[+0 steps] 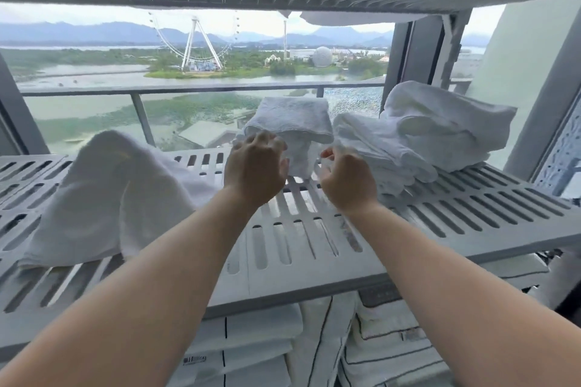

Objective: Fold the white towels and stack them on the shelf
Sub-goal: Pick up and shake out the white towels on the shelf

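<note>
White terry is what matters: the folded towel (290,121) sits on the slatted shelf (471,207) straight ahead of your two hands, at the back edge against the window. Its long axis runs side to side across your reach, and its front edge droops toward you between your hands.

Your left hand (256,165) is the nearer one. Its curled fingertips overlap the towel's lower front corner, and you see only the back of the hand, so I cannot tell whether they have caught cloth or only hover against it. Your right hand (345,181) is a little lower and closer to you, with a sliver of shelf showing between it and the drooping edge. Its fingers are hooked inward too, and I cannot tell whether they pinch anything.

Outside your right hand lies a pile of towels (424,138), touching or nearly touching the folded one. It holds several layers, slumped rather than square, too many folds to count surely. Well outside your left hand lies one loose towel (119,195), unfolded and humped up.

So: two hands, one folded towel between them, one loose towel and one untidy pile on this level. My judgement is that the next move turns on the folded piece: the left hand needs the shortest reach, and the right must close in sideways.
</note>
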Demonstrator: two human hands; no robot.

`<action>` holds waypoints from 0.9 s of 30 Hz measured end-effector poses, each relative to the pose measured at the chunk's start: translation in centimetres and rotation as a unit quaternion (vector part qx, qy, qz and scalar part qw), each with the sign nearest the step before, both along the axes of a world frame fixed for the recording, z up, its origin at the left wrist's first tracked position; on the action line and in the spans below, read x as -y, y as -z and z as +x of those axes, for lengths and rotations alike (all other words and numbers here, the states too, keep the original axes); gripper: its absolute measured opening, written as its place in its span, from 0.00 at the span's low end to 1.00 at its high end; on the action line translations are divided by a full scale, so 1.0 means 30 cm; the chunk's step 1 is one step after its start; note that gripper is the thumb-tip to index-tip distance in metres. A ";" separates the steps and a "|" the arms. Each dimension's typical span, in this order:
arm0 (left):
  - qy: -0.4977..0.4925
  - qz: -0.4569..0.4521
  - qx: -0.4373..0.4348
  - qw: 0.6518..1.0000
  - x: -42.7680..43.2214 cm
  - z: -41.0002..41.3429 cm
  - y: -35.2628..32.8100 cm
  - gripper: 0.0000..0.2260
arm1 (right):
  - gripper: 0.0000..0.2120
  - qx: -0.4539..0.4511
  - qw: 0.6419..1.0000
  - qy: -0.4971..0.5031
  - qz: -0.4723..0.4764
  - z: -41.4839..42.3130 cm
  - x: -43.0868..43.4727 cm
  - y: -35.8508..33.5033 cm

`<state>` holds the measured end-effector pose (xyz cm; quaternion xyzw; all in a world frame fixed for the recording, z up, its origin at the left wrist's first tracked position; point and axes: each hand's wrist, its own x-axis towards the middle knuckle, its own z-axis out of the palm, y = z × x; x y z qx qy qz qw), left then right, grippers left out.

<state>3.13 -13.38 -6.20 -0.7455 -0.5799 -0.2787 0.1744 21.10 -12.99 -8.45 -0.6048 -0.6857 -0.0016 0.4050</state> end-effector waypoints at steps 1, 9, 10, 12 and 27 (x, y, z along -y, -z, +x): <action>0.007 0.011 0.004 1.000 -0.016 0.050 -0.010 0.14 | 0.13 0.011 1.000 0.008 0.019 0.053 -0.020 -0.012; 0.028 0.045 -0.069 0.996 -0.211 0.460 -0.038 0.20 | 0.17 0.057 0.996 0.070 0.019 0.461 -0.214 -0.068; 0.024 0.041 -0.073 0.996 -0.230 0.495 -0.031 0.20 | 0.20 0.053 0.997 0.064 0.000 0.492 -0.238 -0.067; 0.012 0.026 -0.080 0.996 -0.262 0.548 -0.013 0.20 | 0.29 0.038 0.997 0.045 -0.053 0.537 -0.280 -0.065; 0.036 -0.109 -0.132 0.984 -0.344 0.530 0.014 0.22 | 0.18 0.045 0.995 0.020 -0.082 0.576 -0.391 -0.023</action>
